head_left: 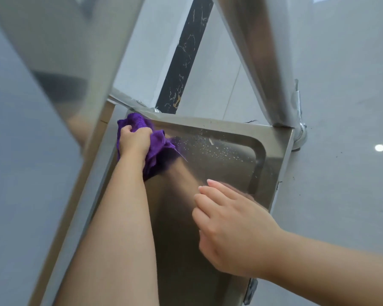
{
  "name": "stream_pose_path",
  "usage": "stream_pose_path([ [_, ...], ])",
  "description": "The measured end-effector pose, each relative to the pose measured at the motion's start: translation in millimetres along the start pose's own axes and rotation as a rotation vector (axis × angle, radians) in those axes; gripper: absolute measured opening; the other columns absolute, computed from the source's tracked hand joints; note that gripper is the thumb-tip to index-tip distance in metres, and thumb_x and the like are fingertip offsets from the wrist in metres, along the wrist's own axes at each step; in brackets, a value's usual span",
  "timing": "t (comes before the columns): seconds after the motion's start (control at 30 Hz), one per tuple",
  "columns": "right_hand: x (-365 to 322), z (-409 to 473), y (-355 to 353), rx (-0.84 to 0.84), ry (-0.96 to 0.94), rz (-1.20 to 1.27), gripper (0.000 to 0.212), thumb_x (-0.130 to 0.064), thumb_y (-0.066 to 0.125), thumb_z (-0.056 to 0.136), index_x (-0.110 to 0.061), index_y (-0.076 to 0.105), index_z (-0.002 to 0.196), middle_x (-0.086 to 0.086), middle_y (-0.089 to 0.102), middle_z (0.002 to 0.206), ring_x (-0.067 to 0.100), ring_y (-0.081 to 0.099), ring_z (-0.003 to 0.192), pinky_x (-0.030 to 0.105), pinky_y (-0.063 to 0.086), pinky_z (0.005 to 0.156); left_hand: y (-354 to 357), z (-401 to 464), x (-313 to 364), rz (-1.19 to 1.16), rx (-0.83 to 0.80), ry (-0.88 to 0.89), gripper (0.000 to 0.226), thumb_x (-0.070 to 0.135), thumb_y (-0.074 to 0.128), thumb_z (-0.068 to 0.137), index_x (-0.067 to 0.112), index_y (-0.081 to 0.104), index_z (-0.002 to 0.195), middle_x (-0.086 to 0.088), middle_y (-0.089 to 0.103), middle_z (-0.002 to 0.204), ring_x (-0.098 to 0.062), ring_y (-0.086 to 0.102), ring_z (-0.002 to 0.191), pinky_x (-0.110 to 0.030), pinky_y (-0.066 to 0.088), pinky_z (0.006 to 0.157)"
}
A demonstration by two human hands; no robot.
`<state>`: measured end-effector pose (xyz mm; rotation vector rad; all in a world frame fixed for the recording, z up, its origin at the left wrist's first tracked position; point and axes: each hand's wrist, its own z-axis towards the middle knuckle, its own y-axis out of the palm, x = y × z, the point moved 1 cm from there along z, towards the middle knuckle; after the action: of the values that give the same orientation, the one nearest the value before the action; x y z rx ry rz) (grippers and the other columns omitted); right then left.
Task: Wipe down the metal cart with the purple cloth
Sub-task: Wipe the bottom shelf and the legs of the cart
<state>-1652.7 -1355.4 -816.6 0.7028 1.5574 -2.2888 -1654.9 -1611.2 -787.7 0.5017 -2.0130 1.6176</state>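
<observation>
I am squeezing the bunched purple cloth (149, 142) tight in my left hand (134, 140), pushing it into the far corner of the shiny metal cart shelf (219, 155) (specks sit beside it). My right hand (228, 226) is hovering, loose and empty.

purple cloth (149, 140), silver speckled cart (219, 155)

Likely commercial kitchen: stainless cart (219, 155), grey tiled floor (341, 184).

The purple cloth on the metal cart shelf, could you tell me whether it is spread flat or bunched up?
Bunched up: the purple cloth is crumpled in the left hand, folds sticking out around the fist against the shelf's far corner.
</observation>
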Motion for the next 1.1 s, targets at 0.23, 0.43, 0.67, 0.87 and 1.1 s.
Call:
stream_pose_path([
  [0.23, 1, 1, -2, 0.021, 0.012, -0.015, 0.028, -0.025, 0.039, 0.074, -0.014, 0.064, 0.074, 0.004, 0.062, 0.080, 0.028, 0.059, 0.084, 0.038, 0.030, 0.106, 8, -20, -11, -0.038, -0.046, 0.221, 0.053, 0.037, 0.051, 0.065, 0.029, 0.062, 0.117, 0.000, 0.062, 0.121, -0.022, 0.057, 0.110, -0.041, 0.044, 0.100],
  [0.43, -1, 1, -5, 0.016, 0.014, -0.004, 0.031, -0.024, 0.037, 0.076, -0.012, 0.065, 0.080, 0.005, 0.064, 0.087, 0.029, 0.060, 0.091, 0.038, 0.028, 0.109, 15, -43, -16, -0.052, -0.064, 0.437, 0.044, 0.040, 0.051, 0.091, 0.016, 0.058, 0.126, 0.003, 0.052, 0.136, -0.010, 0.043, 0.129, -0.036, 0.030, 0.112],
  [0.67, -1, -1, -11, 0.096, -0.033, 0.055, 0.029, -0.020, 0.042, 0.077, -0.009, 0.066, 0.088, 0.007, 0.065, 0.096, 0.028, 0.059, 0.097, 0.034, 0.022, 0.110, 18, -61, -18, -0.066, -0.101, 0.466, 0.039, 0.035, 0.049, 0.093, 0.017, 0.058, 0.127, 0.004, 0.052, 0.137, -0.010, 0.039, 0.133, -0.039, 0.028, 0.113],
  [0.87, 1, -3, -13, 0.183, -0.073, 0.080, 0.032, -0.021, 0.045, 0.079, -0.005, 0.067, 0.096, 0.011, 0.065, 0.103, 0.031, 0.057, 0.106, 0.035, 0.024, 0.112, 21, -85, -21, -0.073, -0.144, 0.499, 0.047, 0.044, 0.043, 0.085, 0.022, 0.057, 0.125, 0.005, 0.052, 0.137, -0.008, 0.040, 0.132, -0.046, 0.022, 0.114],
  [1.1, 0, 0, -12, 0.180, 0.077, 0.000, 0.046, -0.029, 0.045, 0.078, 0.001, 0.062, 0.108, 0.015, 0.062, 0.108, 0.035, 0.054, 0.110, 0.038, 0.021, 0.111, 21, -113, -25, -0.140, -0.236, 0.510, 0.018, 0.044, 0.044, 0.085, 0.050, 0.051, 0.101, 0.008, 0.055, 0.132, -0.006, 0.041, 0.131, -0.045, 0.023, 0.114],
])
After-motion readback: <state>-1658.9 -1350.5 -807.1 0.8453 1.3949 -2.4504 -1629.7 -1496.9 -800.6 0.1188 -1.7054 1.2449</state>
